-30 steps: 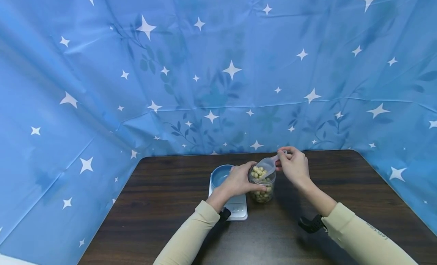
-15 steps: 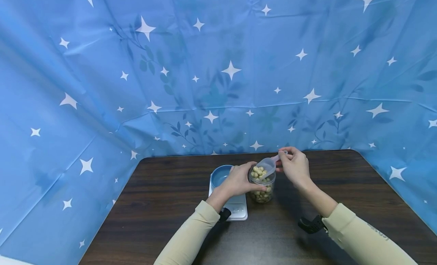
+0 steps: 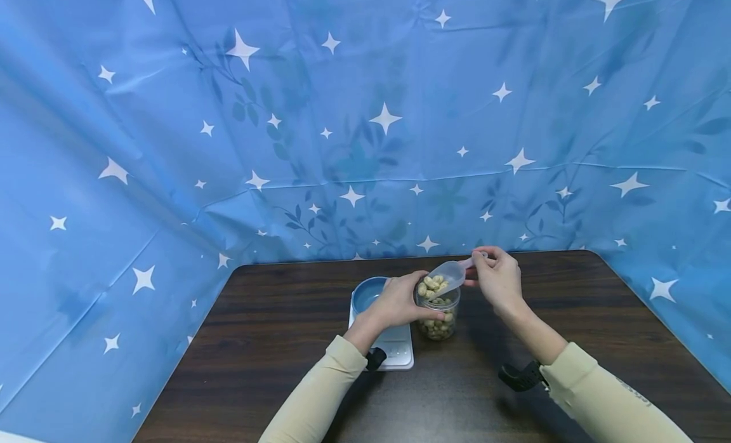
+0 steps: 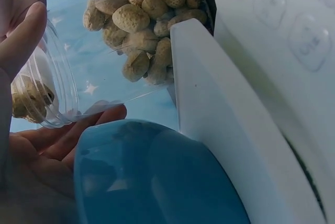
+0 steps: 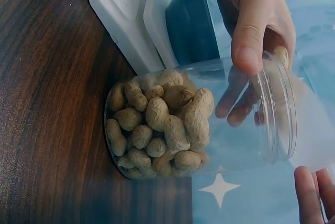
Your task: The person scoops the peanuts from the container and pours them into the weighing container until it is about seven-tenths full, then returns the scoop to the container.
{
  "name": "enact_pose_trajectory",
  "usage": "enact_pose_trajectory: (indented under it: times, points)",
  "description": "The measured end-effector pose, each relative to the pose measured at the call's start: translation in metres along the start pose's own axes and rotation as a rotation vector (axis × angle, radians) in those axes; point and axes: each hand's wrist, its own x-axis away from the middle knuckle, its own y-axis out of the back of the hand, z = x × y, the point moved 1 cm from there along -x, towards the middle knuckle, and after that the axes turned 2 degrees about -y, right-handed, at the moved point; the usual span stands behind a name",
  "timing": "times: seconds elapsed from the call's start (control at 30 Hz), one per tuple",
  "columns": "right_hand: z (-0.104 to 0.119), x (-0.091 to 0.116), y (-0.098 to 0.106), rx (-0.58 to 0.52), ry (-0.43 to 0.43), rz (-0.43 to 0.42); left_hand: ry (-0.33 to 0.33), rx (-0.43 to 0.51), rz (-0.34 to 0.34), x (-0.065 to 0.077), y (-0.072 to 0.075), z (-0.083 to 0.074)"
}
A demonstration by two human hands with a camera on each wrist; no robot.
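Observation:
My left hand grips a clear jar near its threaded mouth, thumb on the near side. Unshelled peanuts fill its lower part, and the jar stands upright on the table. Above the mouth, my right hand pinches the handle of a translucent scoop. The scoop is loaded with several peanuts, and its bowl tilts down toward the left over the jar's rim. In the right wrist view only a few right fingertips show, beside the scoop.
Left of the jar, a white kitchen scale carries a blue bowl, both partly hidden by the left hand and forearm. The dark wooden table ends at a blue star-patterned curtain.
My right hand has drawn the scoop slightly up and to the right, and the peanuts in it now sit higher at the jar's mouth. The left hand stays on the jar.

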Motion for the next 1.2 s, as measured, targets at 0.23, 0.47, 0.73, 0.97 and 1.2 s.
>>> enact_pose_trajectory:
  times: [0.23, 0.47, 0.73, 0.97, 1.2]
  points:
    - [-0.003, -0.001, 0.005, -0.03, -0.011, -0.022, -0.008, -0.011, -0.005, 0.0, 0.001, -0.001]
    - [-0.005, -0.001, 0.01, -0.052, -0.017, -0.041, 0.003, -0.004, 0.002, 0.001, 0.001, -0.002]
    - [-0.005, 0.0, 0.015, -0.083, -0.028, -0.061, 0.007, -0.014, 0.017, -0.001, 0.0, 0.0]
    - [-0.007, 0.0, 0.016, -0.093, -0.056, -0.065, -0.001, -0.014, 0.034, 0.0, 0.001, 0.002]
    - [-0.006, 0.0, 0.02, -0.101, -0.093, -0.083, -0.02, -0.009, 0.032, 0.001, 0.002, 0.004]
